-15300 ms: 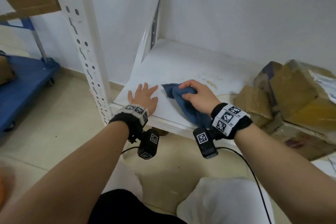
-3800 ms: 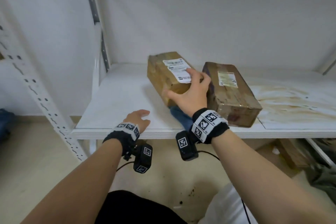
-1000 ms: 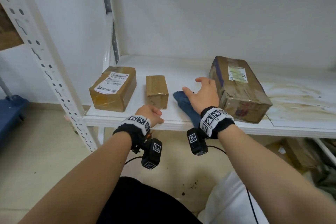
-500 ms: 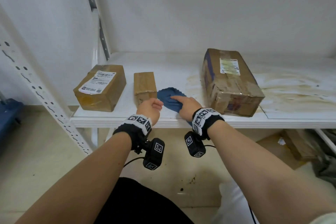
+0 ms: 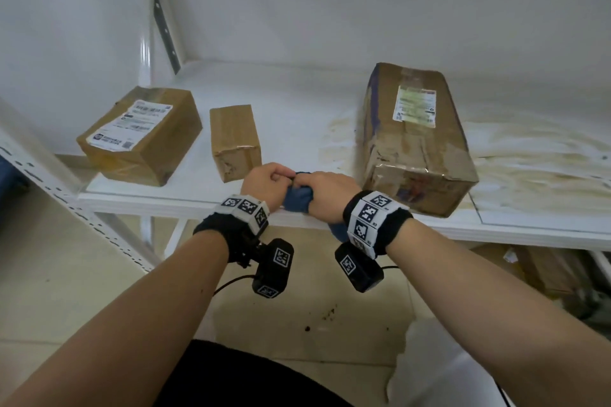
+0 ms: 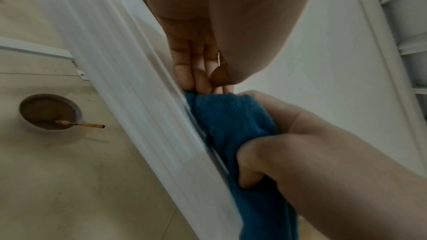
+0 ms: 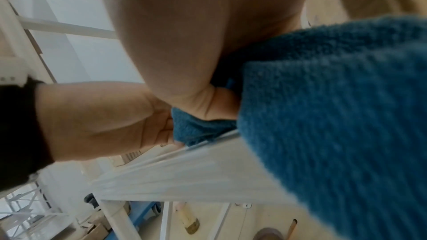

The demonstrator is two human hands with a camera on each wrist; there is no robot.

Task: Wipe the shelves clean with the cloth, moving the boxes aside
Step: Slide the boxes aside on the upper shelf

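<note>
The white shelf (image 5: 297,102) carries three boxes: a small box (image 5: 234,142), a labelled box (image 5: 139,135) left of it, a big box (image 5: 416,139) right, stains beyond.

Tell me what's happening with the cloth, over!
Both hands, left hand and right hand, grip the blue cloth at the shelf front edge. Big box sits beside brown stains, in the way.

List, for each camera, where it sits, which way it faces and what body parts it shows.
Head: worn high, facing down at the white metal shelf; both forearms, left hand, right hand.
Left wrist: below the shelf edge, facing along the left hand's fingers.
Right wrist: below, facing up; both hands.
All share the blue terry cloth.
</note>
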